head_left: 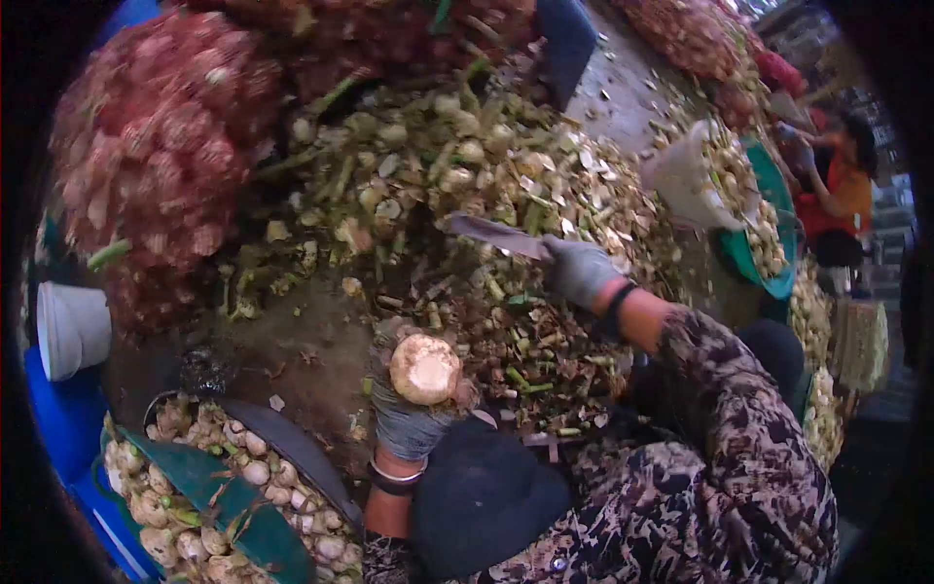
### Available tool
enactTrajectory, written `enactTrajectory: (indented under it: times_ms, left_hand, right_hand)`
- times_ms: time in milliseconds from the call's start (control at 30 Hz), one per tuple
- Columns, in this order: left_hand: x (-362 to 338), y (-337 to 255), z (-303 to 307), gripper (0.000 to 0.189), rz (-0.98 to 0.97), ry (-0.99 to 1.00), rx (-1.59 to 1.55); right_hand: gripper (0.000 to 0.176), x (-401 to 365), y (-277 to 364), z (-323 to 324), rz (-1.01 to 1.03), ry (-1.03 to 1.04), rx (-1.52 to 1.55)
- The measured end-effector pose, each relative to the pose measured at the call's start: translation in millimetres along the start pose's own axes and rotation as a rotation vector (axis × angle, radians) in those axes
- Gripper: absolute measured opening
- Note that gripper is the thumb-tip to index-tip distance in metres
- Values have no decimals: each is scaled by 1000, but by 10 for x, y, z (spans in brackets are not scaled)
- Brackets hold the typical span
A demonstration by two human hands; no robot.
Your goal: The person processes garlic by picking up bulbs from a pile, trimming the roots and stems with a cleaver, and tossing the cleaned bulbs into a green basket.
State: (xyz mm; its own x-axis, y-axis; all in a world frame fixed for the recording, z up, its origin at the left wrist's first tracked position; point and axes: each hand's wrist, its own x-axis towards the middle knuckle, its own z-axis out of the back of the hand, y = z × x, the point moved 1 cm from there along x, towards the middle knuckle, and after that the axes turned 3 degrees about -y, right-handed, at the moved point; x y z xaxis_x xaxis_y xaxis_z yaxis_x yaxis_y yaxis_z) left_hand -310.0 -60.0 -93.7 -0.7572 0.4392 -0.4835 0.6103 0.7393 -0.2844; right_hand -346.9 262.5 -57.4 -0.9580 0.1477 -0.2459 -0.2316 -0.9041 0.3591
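My left hand point(413, 425), in a grey glove, is closed around a round pale root vegetable point(425, 369). A flat, lighter cut face on the vegetable points up, and brownish outer skin shows at its side. In my right hand point(581, 271), also gloved, is a knife point(496, 237) with a broad blade pointing left. The blade is apart from the vegetable, over a large heap of trimmings point(467, 161) made of stalks, peel and pale pieces. A dark rounded thing point(486, 492) lies at my front, below the left hand.
Red mesh sacks point(165, 146) full of bulbs stand at the left and back. A white bucket point(73, 329) is at far left. Baskets of small bulbs, with a green one point(204, 487), sit lower left. At right, a tilted white bucket point(676, 175) adjoins a green basin point(773, 185); beyond works another person point(844, 190).
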Motion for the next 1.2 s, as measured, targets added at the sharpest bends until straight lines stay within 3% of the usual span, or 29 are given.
enactTrajectory:
  times_ms: [67, 100, 133, 200, 233, 300, 400, 533, 600, 667, 733, 767, 833, 867, 900, 933, 1000, 1033, 1067, 1133, 1200]
  left_hand:
    - [-45, -134, -119, 63, -383, 18, 1114]
    - [-89, -201, -612, 54, -574, -78, 1190]
    - [-2, -203, -630, 54, -582, -53, 1189]
    - [4, -167, -447, 65, -668, 117, 1947]
    - [40, -23, 30, 35, -1086, 205, 1925]
    - [-61, 66, 445, 31, -772, 65, 1753]
    - [-191, 23, 375, 30, -683, 18, 1706]
    - [-172, 13, 204, 30, -624, 32, 1700]
    - [-156, -22, -65, 30, -623, 88, 1841]
    - [-110, -146, -628, 30, -561, 195, 2203]
    - [-69, 28, -600, 38, -146, -65, 524]
    - [25, 85, -322, 52, -310, 211, 1024]
    - [-38, -33, -562, 59, -398, 132, 1196]
    - [-52, -77, -655, 69, -471, 51, 1370]
    - [73, -35, -602, 77, -328, -14, 1361]
    - [183, 6, -577, 77, -333, -3, 1363]
    - [323, 98, -529, 81, -550, 173, 1653]
    - [337, 149, -460, 78, -597, 205, 1444]
    - [370, 153, -373, 78, -606, 195, 1448]
    - [444, 110, -177, 70, -434, 68, 1078]
    - [519, 177, 209, 63, -367, 81, 1172]
  right_hand:
    - [22, -172, 171, 157, 100, -10, 35]
    - [21, -248, 179, 47, 202, 21, 228]
    - [20, -269, -3, -273, 337, -46, 344]
    - [21, -471, 743, 311, 453, 178, 86]
    - [21, -515, 910, 394, 454, 180, 89]
    - [21, -571, 1073, 472, 538, 266, 13]
    - [22, -569, 1024, 418, 616, 273, 10]
    - [18, -582, 1025, 420, 537, 322, -37]
    - [19, -559, 889, 297, 560, 274, -9]
    - [19, -438, 699, 141, 594, 223, 20]
    - [22, -220, 362, 26, 327, 131, -45]
    - [23, -113, 98, -110, 270, 32, 7]
    - [27, -156, -57, -181, 157, -87, 163]
    - [30, -224, 135, -15, 105, 22, 320]
    - [35, -285, 251, -21, 274, 57, 384]
    - [40, -305, 427, 20, 449, 84, 443]
    - [50, -434, 803, 96, -196, 511, 1253]
    - [59, -397, 817, 26, -57, 431, 1092]
    - [59, -384, 770, -90, -46, 438, 1092]
    - [62, -362, 680, -266, 126, 207, 1033]
    - [62, -382, 716, -177, 172, 168, 1011]
